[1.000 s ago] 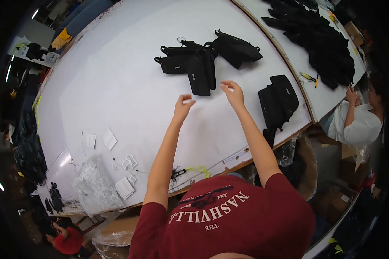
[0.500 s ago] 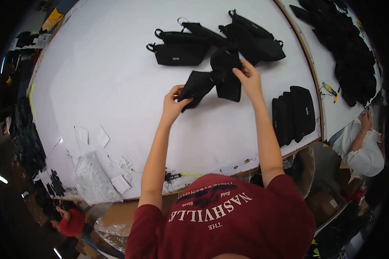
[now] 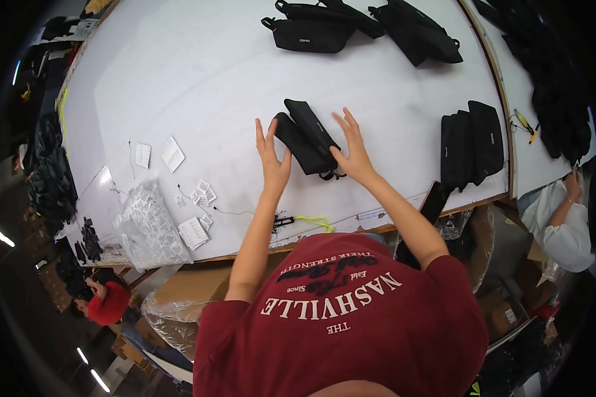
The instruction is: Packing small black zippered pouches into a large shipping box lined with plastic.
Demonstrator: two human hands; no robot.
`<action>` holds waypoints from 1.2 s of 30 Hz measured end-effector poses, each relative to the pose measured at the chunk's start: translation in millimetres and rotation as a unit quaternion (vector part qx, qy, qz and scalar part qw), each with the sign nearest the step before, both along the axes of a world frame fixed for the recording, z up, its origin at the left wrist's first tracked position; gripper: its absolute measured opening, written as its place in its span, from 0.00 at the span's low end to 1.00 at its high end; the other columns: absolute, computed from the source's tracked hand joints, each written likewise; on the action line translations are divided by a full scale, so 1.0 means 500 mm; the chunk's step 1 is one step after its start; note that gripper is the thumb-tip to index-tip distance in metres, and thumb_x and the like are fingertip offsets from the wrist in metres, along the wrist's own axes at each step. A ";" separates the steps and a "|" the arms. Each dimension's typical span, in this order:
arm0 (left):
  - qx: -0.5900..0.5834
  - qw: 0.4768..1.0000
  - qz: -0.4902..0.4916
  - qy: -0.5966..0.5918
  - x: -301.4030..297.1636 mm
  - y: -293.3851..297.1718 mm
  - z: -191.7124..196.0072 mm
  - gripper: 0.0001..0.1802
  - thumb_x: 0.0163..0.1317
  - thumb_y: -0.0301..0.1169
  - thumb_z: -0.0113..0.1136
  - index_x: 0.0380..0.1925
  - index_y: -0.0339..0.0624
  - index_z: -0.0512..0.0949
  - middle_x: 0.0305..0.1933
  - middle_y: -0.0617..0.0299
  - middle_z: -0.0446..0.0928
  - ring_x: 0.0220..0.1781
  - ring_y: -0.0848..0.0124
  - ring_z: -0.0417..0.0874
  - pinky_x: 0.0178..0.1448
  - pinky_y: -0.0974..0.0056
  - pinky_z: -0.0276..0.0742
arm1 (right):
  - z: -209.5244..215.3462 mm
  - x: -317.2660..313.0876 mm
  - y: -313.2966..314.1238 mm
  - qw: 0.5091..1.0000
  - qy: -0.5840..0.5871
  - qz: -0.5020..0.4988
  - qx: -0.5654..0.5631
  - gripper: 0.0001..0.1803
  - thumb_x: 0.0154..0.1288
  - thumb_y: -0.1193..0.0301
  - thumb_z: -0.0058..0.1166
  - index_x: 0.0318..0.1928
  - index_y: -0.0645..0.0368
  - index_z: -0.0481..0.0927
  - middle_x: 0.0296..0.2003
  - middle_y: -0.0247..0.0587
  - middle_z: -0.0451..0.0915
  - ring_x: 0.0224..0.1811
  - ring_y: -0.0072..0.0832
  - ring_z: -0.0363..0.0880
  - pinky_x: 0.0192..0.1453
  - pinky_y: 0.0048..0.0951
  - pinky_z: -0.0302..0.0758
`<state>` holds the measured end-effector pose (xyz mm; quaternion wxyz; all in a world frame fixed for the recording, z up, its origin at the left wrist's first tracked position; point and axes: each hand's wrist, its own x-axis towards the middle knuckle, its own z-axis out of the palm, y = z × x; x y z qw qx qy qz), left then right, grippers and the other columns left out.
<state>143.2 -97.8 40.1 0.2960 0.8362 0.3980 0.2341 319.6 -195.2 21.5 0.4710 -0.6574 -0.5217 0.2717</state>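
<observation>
Two slim black fabric pouches (image 3: 306, 139) lie side by side, slanted, on the white table in front of me, with small loops at their near ends. My left hand (image 3: 273, 162) is at their left side, fingers spread and pointing away from me. On the right side is my right hand (image 3: 354, 155), its fingers apart too and its thumb at the edge of the right pouch. Neither hand grips anything. Farther off lie more black pouches, one group (image 3: 314, 33) at the far middle and another (image 3: 420, 33) right of it.
Several black pouches (image 3: 473, 145) stand together at the right. Front left are a clear bag of white tags (image 3: 152, 225), loose cards (image 3: 173, 154) and a small black tool (image 3: 282, 221) with a yellow cord. A person in white (image 3: 563, 228) works beyond the right table edge.
My hands have drawn nearer to me and opened. The black fabric they held spread apart now lies on the table as two narrow pouches side by side. The whole view has shifted.
</observation>
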 end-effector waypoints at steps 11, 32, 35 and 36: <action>-0.142 0.978 0.096 -0.116 0.061 -0.017 -0.029 0.32 0.70 0.39 0.41 0.70 0.43 0.46 0.73 0.37 0.37 0.74 0.44 0.44 0.73 0.53 0.44 | -0.037 -0.073 0.015 0.926 0.355 0.061 -0.113 0.28 0.70 0.68 0.44 0.68 0.57 0.58 0.68 0.38 0.58 0.68 0.28 0.58 0.70 0.28 0.53; -0.157 0.983 0.094 0.016 0.076 -0.027 0.015 0.41 0.52 0.41 0.65 0.67 0.58 0.59 0.72 0.35 0.34 0.69 0.38 0.51 0.67 0.46 0.57 | 0.082 0.327 0.510 0.927 -0.301 -0.043 -0.221 0.33 0.44 0.57 0.69 0.54 0.45 0.74 0.46 0.48 0.79 0.47 0.42 0.79 0.47 0.40 0.75; -0.149 0.983 0.102 0.012 0.061 -0.022 0.006 0.41 0.53 0.41 0.65 0.67 0.59 0.59 0.72 0.35 0.35 0.68 0.39 0.52 0.67 0.46 0.57 | 0.128 0.282 0.416 0.971 -0.195 -0.111 -0.085 0.28 0.49 0.61 0.68 0.50 0.54 0.75 0.42 0.47 0.81 0.46 0.39 0.80 0.49 0.34 0.75; -0.143 0.984 0.105 0.014 0.055 -0.018 0.002 0.41 0.53 0.41 0.65 0.67 0.60 0.59 0.72 0.35 0.35 0.68 0.39 0.52 0.67 0.46 0.57 | 0.132 0.265 0.381 0.982 -0.108 -0.152 0.024 0.27 0.50 0.63 0.68 0.50 0.58 0.75 0.43 0.48 0.81 0.46 0.39 0.80 0.50 0.33 0.75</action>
